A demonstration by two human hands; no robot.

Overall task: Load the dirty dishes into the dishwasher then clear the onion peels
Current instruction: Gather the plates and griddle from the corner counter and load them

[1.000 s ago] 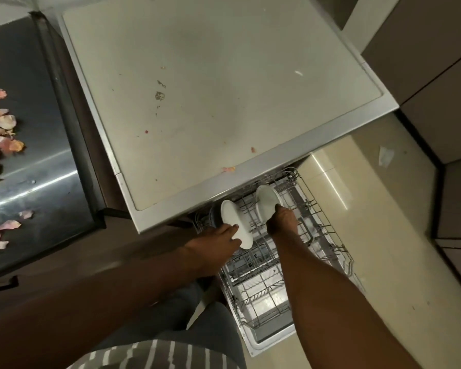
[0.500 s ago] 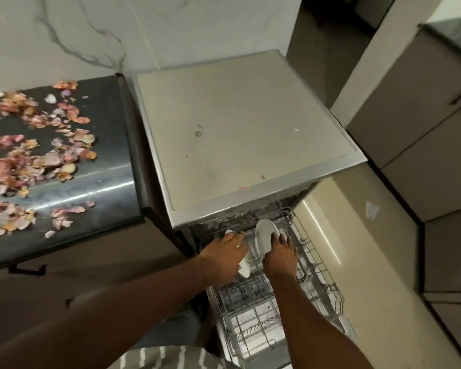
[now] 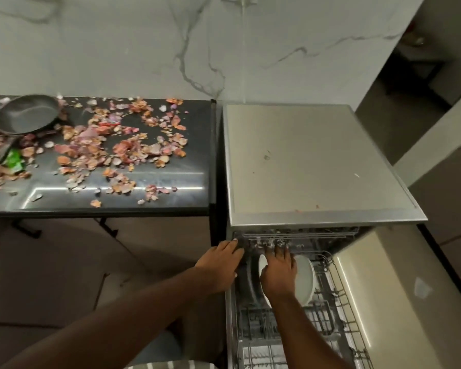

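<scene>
At the far left a pan (image 3: 27, 114) sits on the dark counter (image 3: 155, 182), and to me it looks like a dish not yet loaded. Onion peels (image 3: 117, 145) lie scattered across most of that counter, around the pan and out toward the front edge, with a green scrap (image 3: 14, 159) among them; that half of the job has not begun. Further right my left hand (image 3: 220, 265) lies flat with straight fingers against the left edge of the dishwasher (image 3: 312, 166) opening, gripping nothing, I think to steady myself as I lean in. Beside it my right hand (image 3: 278, 275) reaches down into the pulled-out lower rack (image 3: 338, 310), fingers spread and pointing toward the upper rack (image 3: 298, 234) that sits tucked under the top. It covers much of the left plate (image 3: 262, 265) standing on edge between the tines, but I cannot tell whether it grips that plate or merely rests on it. Just to its right the second plate (image 3: 305, 280) stands on edge too, upright so water can reach both faces. Past the rack lies the open door (image 3: 378, 283).
</scene>
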